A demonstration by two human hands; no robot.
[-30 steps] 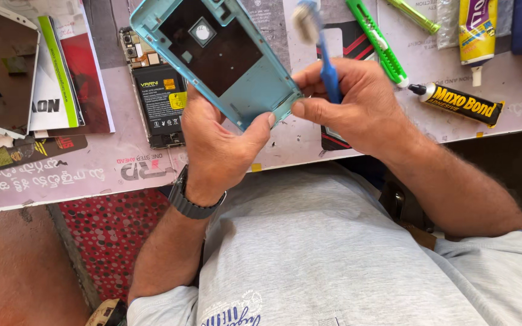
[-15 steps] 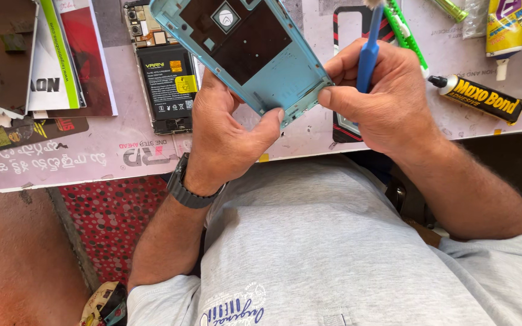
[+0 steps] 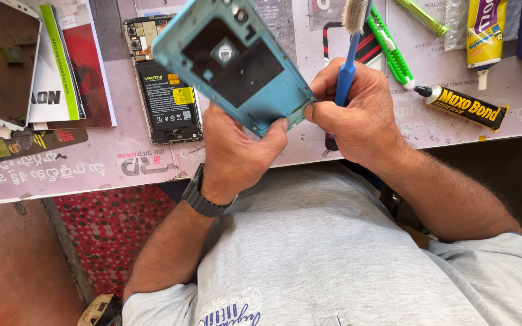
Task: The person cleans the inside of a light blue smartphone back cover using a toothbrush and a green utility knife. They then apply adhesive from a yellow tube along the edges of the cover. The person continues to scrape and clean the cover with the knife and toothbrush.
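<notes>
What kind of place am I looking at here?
Most likely a phone repair bench. The left hand holds a teal phone back cover, an opened phone with its battery showing lies on the worktop, and adhesive tubes sit nearby.

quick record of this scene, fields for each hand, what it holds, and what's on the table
left hand: left hand holds the light blue phone back cover by its lower edge, inner side up
right hand: right hand grips a blue-handled brush, bristles up, fingertips touching the cover's corner
table: open phone with battery, green utility knife, black glue bottle, yellow glue tube, booklets
</notes>
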